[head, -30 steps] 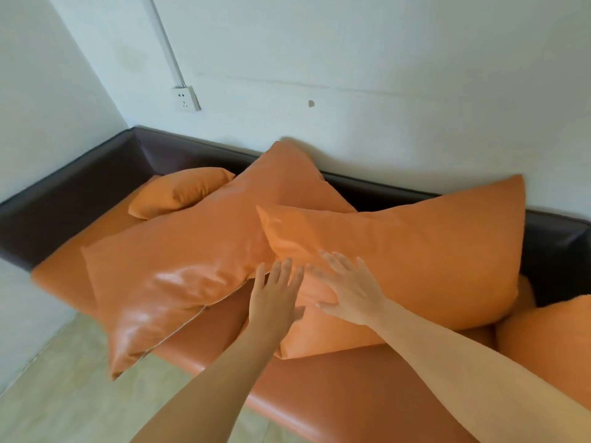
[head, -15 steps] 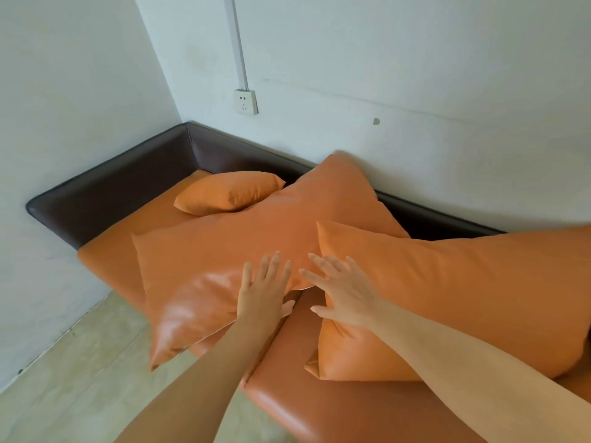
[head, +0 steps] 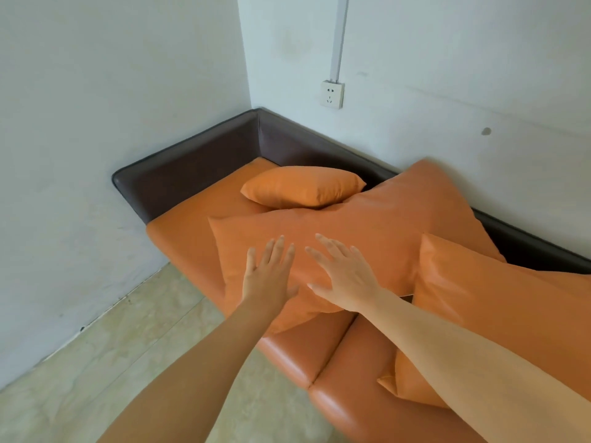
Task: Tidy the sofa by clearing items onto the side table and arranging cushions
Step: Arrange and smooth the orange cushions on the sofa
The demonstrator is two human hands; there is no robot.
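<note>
Left hand (head: pixel 267 279): fingers straight and spread, flat over the big cushion (head: pixel 367 238), gripping nothing.
Right hand (head: pixel 347 276): fingers splayed, just beside the left, holding nothing.
Big cushion: lies tilted on the sofa (head: pixel 188 231), corner past the seat's front edge.
Small cushion (head: pixel 302 186): in the sofa corner.
Right cushion (head: pixel 499 314): partly overlaps the big cushion.

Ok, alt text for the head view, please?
Both hands, left hand and right hand, reach open over a large orange cushion on the orange sofa. A small cushion lies behind it, another large cushion to the right.
</note>
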